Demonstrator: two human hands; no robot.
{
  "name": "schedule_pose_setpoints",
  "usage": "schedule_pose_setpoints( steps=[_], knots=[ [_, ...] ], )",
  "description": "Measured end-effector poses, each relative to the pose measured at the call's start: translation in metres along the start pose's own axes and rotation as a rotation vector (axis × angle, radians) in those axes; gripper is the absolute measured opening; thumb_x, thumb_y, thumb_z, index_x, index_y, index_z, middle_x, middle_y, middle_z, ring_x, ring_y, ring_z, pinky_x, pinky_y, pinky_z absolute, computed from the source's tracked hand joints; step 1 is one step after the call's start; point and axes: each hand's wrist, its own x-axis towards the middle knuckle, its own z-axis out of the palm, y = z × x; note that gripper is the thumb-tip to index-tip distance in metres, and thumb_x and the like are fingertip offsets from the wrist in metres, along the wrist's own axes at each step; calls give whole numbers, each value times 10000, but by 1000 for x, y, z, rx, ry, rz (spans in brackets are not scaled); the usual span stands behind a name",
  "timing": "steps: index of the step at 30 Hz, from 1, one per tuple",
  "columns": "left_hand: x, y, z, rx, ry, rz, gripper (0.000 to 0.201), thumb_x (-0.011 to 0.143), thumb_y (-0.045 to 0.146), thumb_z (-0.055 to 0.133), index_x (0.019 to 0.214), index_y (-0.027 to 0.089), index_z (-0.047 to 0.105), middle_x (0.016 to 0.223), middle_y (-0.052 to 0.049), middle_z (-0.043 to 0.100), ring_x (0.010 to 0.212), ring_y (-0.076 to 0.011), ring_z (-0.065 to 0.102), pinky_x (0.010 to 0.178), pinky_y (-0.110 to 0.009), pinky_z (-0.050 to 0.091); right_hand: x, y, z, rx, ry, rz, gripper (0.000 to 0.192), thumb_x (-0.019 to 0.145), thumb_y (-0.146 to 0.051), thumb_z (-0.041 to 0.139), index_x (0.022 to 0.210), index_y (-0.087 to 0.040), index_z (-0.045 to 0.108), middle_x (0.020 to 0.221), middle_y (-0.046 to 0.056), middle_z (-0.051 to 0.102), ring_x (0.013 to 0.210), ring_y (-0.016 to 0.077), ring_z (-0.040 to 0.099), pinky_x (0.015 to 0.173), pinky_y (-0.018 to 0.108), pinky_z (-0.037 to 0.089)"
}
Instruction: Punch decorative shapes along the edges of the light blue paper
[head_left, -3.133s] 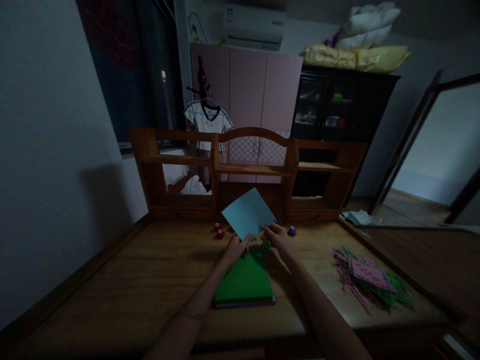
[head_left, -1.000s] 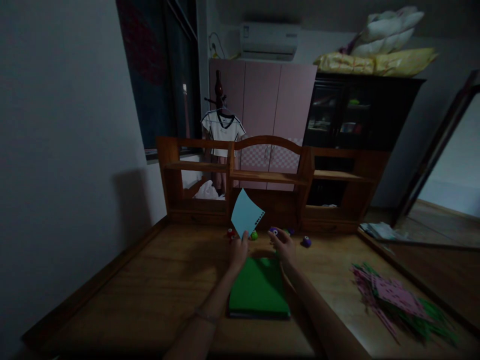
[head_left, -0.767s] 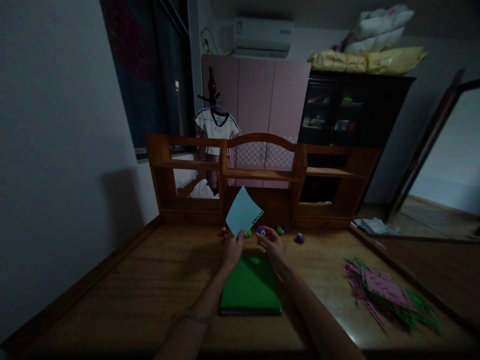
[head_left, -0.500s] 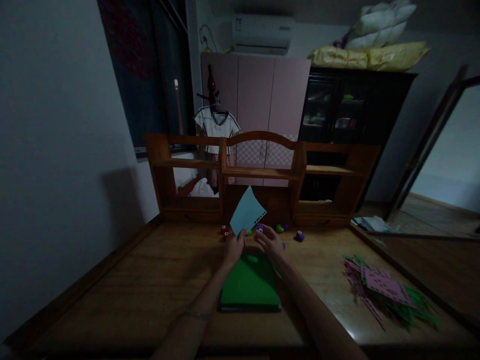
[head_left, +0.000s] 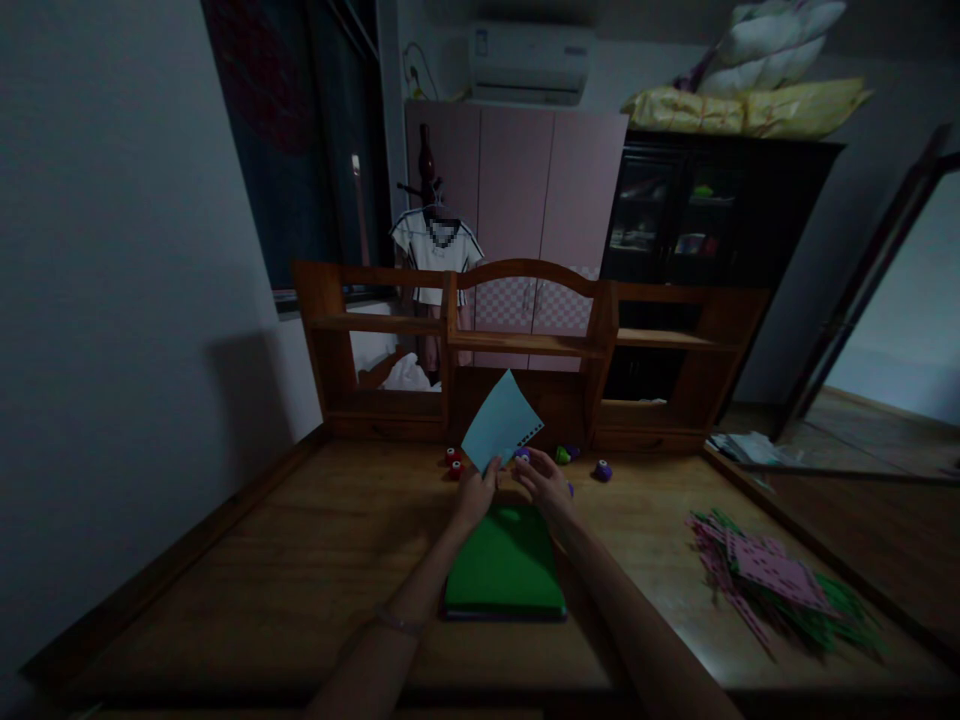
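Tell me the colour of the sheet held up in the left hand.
Light blue sheet, with small holes along one edge; head view.

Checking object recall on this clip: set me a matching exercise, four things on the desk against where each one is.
Things:
1. light blue sheet
2. green paper stack
3. pink and green punched sheets
4. red punches

Places:
A. loose pile at the right side of the desk
B. flat on the desk between the forearms
C. on the desk, left of the held sheet's lower corner
D. held up by the left hand, with the right hand at its punched edge

Pairs: 1-D, 2-B, 3-A, 4-C
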Motion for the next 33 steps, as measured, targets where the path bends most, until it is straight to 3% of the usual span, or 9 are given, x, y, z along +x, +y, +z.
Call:
schedule_pose_setpoints(
  steps=[10, 16, 26, 33],
  knots=[
    [-2, 2, -2, 110, -70, -39, 374, 873, 444, 391, 748, 163, 603, 713, -39, 616, 689, -155, 562, 651, -250, 378, -3, -5, 1, -52, -19, 49, 413, 613, -323, 778, 975, -210, 616, 924, 42, 642, 742, 148, 615, 702, 273, 506],
    [-2, 1, 0, 44, -57, -89, 394, 865, 488, 392, 855, 164, 615, 762, -42, 635, 718, -160, 584, 651, -247, 412, -1, -3, 0, -81, 14, 88, 437, 559, -342, 807, 936, -194, 643, 895, 54, 652, 688, 152, 610, 641, 272, 497],
    [0, -2, 1, 83, -100, -32, 405, 859, 483, 401, 863, 159, 644, 795, -41, 648, 765, -169, 586, 698, -256, 417, 2, 2, -6, -86, -19, 97, 340, 585, -329, 796, 843, -154, 661, 840, 53, 639, 694, 137, 589, 658, 246, 471],
    [-1, 4, -3, 37, -154, 5, 410, 858, 468, 401, 941, 158, 656, 871, -43, 671, 815, -184, 586, 768, -269, 428, 3, 0, -5, -110, 15, 73, 331, 561, -374, 797, 770, -164, 651, 756, 25, 621, 610, 112, 548, 561, 220, 422]
  ],
)
